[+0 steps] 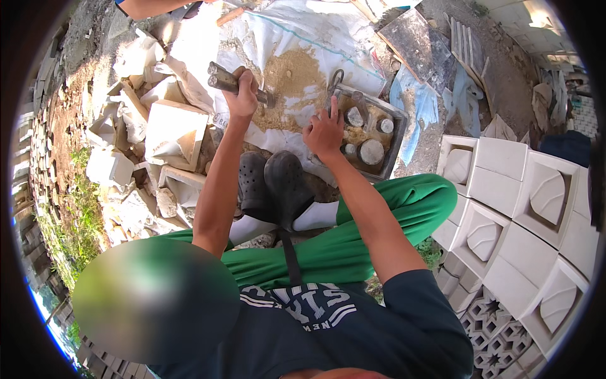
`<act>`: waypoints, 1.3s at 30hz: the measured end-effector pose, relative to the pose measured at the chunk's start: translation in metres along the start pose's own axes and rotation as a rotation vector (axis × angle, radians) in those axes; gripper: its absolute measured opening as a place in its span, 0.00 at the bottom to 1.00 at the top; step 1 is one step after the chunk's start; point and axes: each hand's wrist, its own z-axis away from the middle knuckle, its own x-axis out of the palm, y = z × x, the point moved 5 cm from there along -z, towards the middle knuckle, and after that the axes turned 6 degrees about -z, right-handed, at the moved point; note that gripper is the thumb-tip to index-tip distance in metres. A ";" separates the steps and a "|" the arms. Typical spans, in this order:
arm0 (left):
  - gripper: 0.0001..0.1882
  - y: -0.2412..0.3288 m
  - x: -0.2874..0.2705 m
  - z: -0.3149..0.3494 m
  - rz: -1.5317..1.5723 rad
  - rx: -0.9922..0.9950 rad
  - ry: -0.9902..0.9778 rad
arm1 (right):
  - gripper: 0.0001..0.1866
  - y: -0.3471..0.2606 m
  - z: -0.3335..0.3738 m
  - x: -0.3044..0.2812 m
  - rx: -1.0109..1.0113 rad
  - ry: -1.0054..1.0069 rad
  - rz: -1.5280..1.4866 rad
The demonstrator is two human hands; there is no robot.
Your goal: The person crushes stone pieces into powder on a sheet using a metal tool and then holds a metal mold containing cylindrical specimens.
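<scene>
My left hand (pixel 241 100) is closed around a dark, thick bar-like tool (pixel 223 78), whose double-barred end sticks out to the upper left. It is held above the sand at the edge of a white sheet. My right hand (pixel 325 131) lies at the left edge of a dark rectangular mould box (pixel 399 129), index finger stretched forward and the other fingers partly bent. Inside the box several round grey pieces (pixel 372 151) stand in sandy material. A dark metal loop handle (pixel 336 78) rises at the box's upper left corner, near my index fingertip.
Brown sand (pixel 291 72) lies on a white sheet (pixel 344 38). Broken pale blocks (pixel 173 132) are heaped at left. Cast white blocks (pixel 495 161) stand stacked at right. Blue plastic (pixel 410 120) lies beside the box. Another person's arm (pixel 148 7) shows at the top.
</scene>
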 end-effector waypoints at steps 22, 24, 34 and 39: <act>0.15 0.000 -0.046 -0.001 -0.319 -0.026 0.170 | 0.10 -0.014 -0.178 0.096 0.015 -0.041 -0.233; 0.15 0.004 -0.048 -0.002 -0.336 0.003 0.178 | 0.10 -0.014 -0.167 0.100 0.040 0.015 -0.234; 0.17 0.004 -0.051 -0.008 -0.242 -0.043 0.237 | 0.12 -0.034 -0.117 0.078 -0.093 -0.147 -0.347; 0.16 0.007 -0.067 -0.003 -0.047 -0.112 0.349 | 0.12 -0.040 -0.062 0.010 -0.472 0.260 0.190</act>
